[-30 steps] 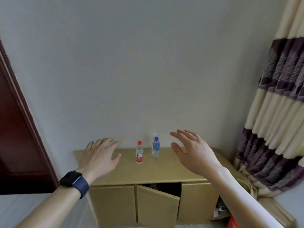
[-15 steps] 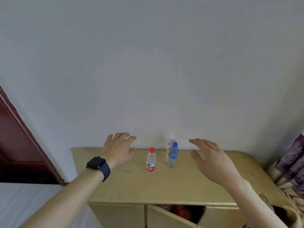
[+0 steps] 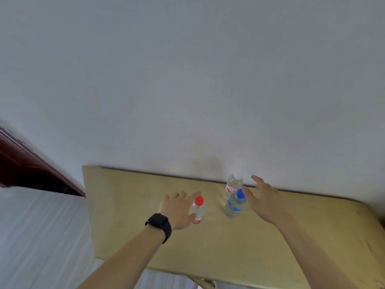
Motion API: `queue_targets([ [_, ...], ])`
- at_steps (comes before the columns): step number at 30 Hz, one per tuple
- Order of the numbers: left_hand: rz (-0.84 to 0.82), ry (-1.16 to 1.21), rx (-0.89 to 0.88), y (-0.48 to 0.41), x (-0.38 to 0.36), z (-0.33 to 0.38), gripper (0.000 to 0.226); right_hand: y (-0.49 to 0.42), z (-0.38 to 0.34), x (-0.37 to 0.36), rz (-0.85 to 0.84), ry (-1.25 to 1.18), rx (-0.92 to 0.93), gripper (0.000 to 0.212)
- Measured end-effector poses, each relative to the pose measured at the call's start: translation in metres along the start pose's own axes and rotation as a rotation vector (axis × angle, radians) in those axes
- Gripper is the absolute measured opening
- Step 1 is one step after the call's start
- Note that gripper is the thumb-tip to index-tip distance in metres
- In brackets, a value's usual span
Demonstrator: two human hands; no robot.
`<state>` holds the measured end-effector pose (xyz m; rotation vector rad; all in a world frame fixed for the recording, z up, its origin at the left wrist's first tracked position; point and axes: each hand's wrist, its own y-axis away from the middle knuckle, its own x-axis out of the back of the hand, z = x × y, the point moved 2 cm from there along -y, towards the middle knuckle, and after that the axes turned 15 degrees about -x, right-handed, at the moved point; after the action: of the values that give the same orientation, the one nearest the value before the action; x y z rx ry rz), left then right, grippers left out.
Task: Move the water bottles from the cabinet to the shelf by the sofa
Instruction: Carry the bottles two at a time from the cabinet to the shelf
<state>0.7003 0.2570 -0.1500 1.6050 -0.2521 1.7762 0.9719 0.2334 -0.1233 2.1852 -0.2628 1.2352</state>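
Observation:
Three water bottles stand upright on the tan cabinet top (image 3: pixel 129 209). The red-capped bottle (image 3: pixel 198 211) is nearest the left; my left hand (image 3: pixel 177 209), with a black watch on its wrist, is spread open around its left side, thumb touching its lower body. The blue-capped bottle (image 3: pixel 234 205) stands to the right, and a white-capped bottle (image 3: pixel 233 184) with a red label is behind it by the wall. My right hand (image 3: pixel 264 201) is open just right of the blue-capped bottle, fingers apart, not closed on it. The shelf and sofa are out of view.
A plain white wall (image 3: pixel 187 80) rises right behind the cabinet. A dark red door frame (image 3: pixel 31 170) is at the left, with pale floor (image 3: pixel 41 236) below it. The cabinet's front edge runs along the bottom of the view.
Both hands have come forward and closer to the bottles; the left now touches the red-capped one, the right is beside the blue-capped one. The view has moved nearer and left, so the curtain is gone.

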Motion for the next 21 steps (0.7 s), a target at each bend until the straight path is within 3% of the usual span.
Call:
queue_targets([
  [3,-0.039,0.051,-0.028,-0.027,-0.013,-0.002,0.069,-0.049,-0.022,-0.005,-0.016,0.066,-0.037,0.071],
  [8,-0.042,0.052,-0.060,-0.055,-0.022,-0.004,0.034,-0.102,-0.047,-0.027,-0.190,0.243,-0.109,0.075],
  [11,-0.034,-0.021,-0.117,-0.063,-0.027,-0.010,0.037,-0.115,-0.061,-0.037,-0.132,0.376,-0.137,0.064],
  [15,-0.041,-0.071,-0.114,-0.064,-0.029,-0.017,0.051,-0.120,-0.078,-0.050,-0.007,0.518,-0.077,0.032],
  [21,-0.025,0.110,-0.052,-0.048,-0.013,-0.062,0.045,-0.099,-0.096,-0.063,0.014,0.489,0.072,0.026],
])
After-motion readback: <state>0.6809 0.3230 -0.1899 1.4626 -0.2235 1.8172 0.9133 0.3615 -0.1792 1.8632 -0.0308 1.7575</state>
